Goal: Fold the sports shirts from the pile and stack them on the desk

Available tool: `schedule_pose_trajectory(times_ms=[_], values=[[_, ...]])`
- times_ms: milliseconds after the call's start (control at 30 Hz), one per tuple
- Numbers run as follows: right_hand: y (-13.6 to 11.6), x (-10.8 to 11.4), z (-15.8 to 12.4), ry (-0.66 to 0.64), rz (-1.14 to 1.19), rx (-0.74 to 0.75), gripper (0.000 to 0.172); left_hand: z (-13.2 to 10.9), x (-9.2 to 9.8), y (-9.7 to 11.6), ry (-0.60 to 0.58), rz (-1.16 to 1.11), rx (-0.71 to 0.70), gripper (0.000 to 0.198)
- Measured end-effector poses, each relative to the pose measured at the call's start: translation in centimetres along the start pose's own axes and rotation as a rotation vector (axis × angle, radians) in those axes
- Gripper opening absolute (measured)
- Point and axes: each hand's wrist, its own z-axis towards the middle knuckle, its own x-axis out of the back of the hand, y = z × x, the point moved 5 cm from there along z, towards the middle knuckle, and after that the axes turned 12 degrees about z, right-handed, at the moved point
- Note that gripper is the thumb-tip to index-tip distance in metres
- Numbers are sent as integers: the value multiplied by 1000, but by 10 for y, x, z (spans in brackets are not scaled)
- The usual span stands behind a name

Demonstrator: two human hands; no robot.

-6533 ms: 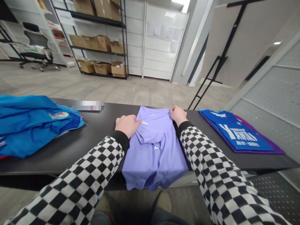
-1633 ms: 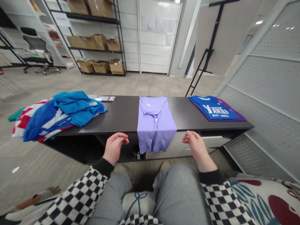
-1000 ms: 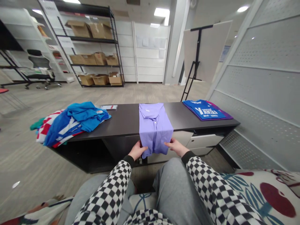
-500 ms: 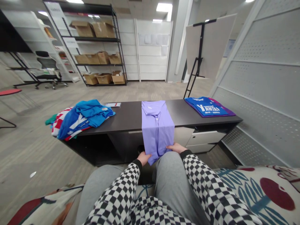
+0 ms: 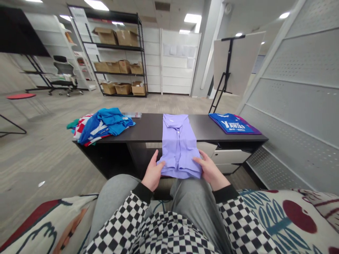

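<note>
A lilac shirt (image 5: 179,141), folded into a long strip, lies with its collar end on the dark low cabinet (image 5: 148,128). Its lower end hangs over the front edge toward my knees. My left hand (image 5: 153,173) grips the left corner of that end, thumb on top and fingers beneath. On the opposite corner, my right hand (image 5: 210,169) is closed the same way. Between the two hands the lower end is held raised and roughly level, the fabric creased down the middle.
Crumpled jerseys (image 5: 106,123) are heaped at the cabinet's left end. Folded blue and purple jerseys (image 5: 233,123) lie at its right end. A flat packet (image 5: 133,115) sits near the heap. White drawers (image 5: 231,156) and a perforated panel (image 5: 291,88) stand to the right.
Both hands have lifted the shirt's hanging end, which was drooping at a slant and now lies more level between them. The view has tilted up slightly and shifted left.
</note>
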Motion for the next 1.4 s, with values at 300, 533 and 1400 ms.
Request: schedule_pose_trajectory(times_ms=[300,533,1400], values=[[23,22,-82,-57,25,-120,47,-59,20,2,-298,154,82,52],[18,53,-96,-119,-103,-9,56,-84,34,9,-569,600,-208,85],[-130,-7,58,-233,-215,272,57,102,-3,146,-378,374,-368,43]])
